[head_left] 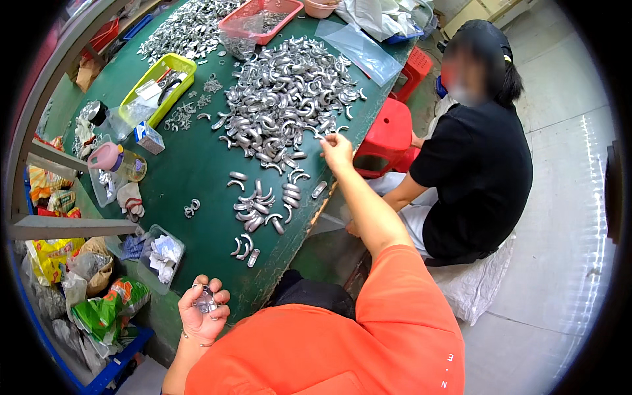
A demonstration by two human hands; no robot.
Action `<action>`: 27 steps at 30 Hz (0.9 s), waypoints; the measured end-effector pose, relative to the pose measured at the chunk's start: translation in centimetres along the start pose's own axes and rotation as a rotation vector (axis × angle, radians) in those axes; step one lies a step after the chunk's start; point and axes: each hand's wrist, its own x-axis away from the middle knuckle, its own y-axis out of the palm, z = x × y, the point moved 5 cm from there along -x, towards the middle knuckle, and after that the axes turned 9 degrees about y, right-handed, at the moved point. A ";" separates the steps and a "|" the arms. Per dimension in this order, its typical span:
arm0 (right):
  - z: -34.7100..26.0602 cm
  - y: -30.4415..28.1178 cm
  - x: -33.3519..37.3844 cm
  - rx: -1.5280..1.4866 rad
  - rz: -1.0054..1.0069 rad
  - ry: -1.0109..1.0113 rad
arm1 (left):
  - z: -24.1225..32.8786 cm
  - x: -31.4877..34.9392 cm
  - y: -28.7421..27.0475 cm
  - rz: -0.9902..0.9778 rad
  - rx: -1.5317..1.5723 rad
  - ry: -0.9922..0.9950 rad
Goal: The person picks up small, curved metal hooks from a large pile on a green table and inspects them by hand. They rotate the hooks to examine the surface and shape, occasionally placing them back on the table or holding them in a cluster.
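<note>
A big heap of silver, arch-shaped metal pieces (283,92) covers the middle of the green table (174,161). At the heap's near right edge, my right hand (337,153) is closed, its fingertips pinching one curved metal piece (316,132). Close to the table's near edge, my left hand (203,315) is turned palm up with curled fingers around several small shiny metal pieces (207,301); their exact shape is partly hidden by the fingers. Between my hands, a smaller loose group of arched pieces (253,207) lies on the table, with a few more nearer to me.
A yellow-green basket (188,66) and a bottle with a pink lid (131,164) stand to the left. A clear tub (160,282) holds white paper. Another heap (184,33) and a red basket (289,8) are farther back. At right, a person in black (477,171) sits beside red stools (388,125).
</note>
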 end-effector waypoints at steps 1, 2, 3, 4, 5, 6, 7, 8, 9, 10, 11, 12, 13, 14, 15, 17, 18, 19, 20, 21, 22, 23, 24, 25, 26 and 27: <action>-0.3 -1.2 -1.5 -0.051 0.023 -0.020 | -0.1 -0.2 0.2 0.008 -0.009 -0.005; -0.7 -2.4 -3.2 -0.102 0.045 -0.040 | -0.3 -0.4 0.4 0.010 -0.015 -0.012; -2.8 -4.3 -4.6 -0.190 0.134 -0.002 | -0.3 -0.4 0.4 0.012 -0.018 -0.014; -5.4 -6.5 -6.1 -0.280 0.224 0.036 | -0.4 -0.4 0.4 0.012 -0.024 -0.018; -6.6 -9.2 -8.2 -0.335 0.323 0.053 | -0.6 -0.6 0.7 0.011 -0.035 -0.027; -8.0 -11.4 -9.8 -0.371 0.435 0.059 | -0.8 -0.6 0.8 0.014 -0.043 -0.030; -8.9 -13.6 -11.0 -0.353 0.505 0.068 | -0.9 -0.5 0.9 0.018 -0.051 -0.034; -9.6 -14.7 -11.6 -0.320 0.543 0.098 | -0.9 -0.5 0.9 0.011 -0.046 -0.036; -10.5 -14.2 -11.2 -0.360 0.449 0.072 | -1.0 -0.5 0.8 0.003 -0.037 -0.035; -11.5 -13.2 -10.6 -0.399 0.351 0.040 | -1.1 -0.5 0.8 -0.009 -0.024 -0.031; -12.1 -11.7 -9.3 -0.370 0.235 -0.003 | -1.2 -0.4 0.9 0.014 -0.029 -0.036; -12.5 -9.5 -7.4 -0.340 0.115 -0.051 | -1.2 -0.4 0.9 0.034 -0.031 -0.035; -12.2 -6.9 -5.1 -0.336 -0.025 -0.068 | -1.1 -0.1 0.8 0.065 -0.033 -0.031; -11.9 -4.2 -2.6 -0.328 -0.168 -0.085 | -1.0 -0.2 0.9 0.028 -0.047 -0.026; -11.3 -1.8 0.7 -0.345 -0.277 -0.073 | -0.8 -0.6 0.7 0.000 -0.063 -0.028; -11.2 2.2 8.2 -0.343 -0.500 -0.055 | -0.4 -0.8 0.5 0.021 -0.100 0.012; -11.2 3.9 11.9 -0.331 -0.603 -0.048 | -0.2 -1.0 0.9 0.001 -0.139 0.008; -11.1 5.3 15.3 -0.378 -0.706 -0.016 | 0.0 -0.8 1.2 0.067 -0.207 0.030; -11.0 6.4 18.4 -0.419 -0.812 0.021 | 0.3 -0.9 1.2 0.036 -0.251 0.046; -11.1 7.4 21.1 -0.585 -0.943 0.063 | 0.5 -0.7 1.9 0.066 -0.305 0.066; -11.2 8.1 23.5 -0.611 -1.024 0.131 | 0.8 -0.6 1.8 0.031 -0.314 0.098; -11.9 8.6 25.9 -0.676 -1.104 0.099 | 0.9 0.2 1.9 0.034 -0.348 0.162; -12.4 8.8 27.5 -0.734 -1.158 0.073 | 1.2 0.6 1.8 0.035 -0.321 0.184; -12.6 9.1 28.4 -0.727 -1.190 0.073 | 1.5 0.6 1.8 0.021 -0.299 0.204; -12.6 9.3 29.3 -0.723 -1.221 0.072 | 1.8 1.0 1.7 0.007 -0.280 0.224; -12.7 9.3 29.7 -0.715 -1.239 0.062 | 1.9 1.0 1.5 0.007 -0.276 0.238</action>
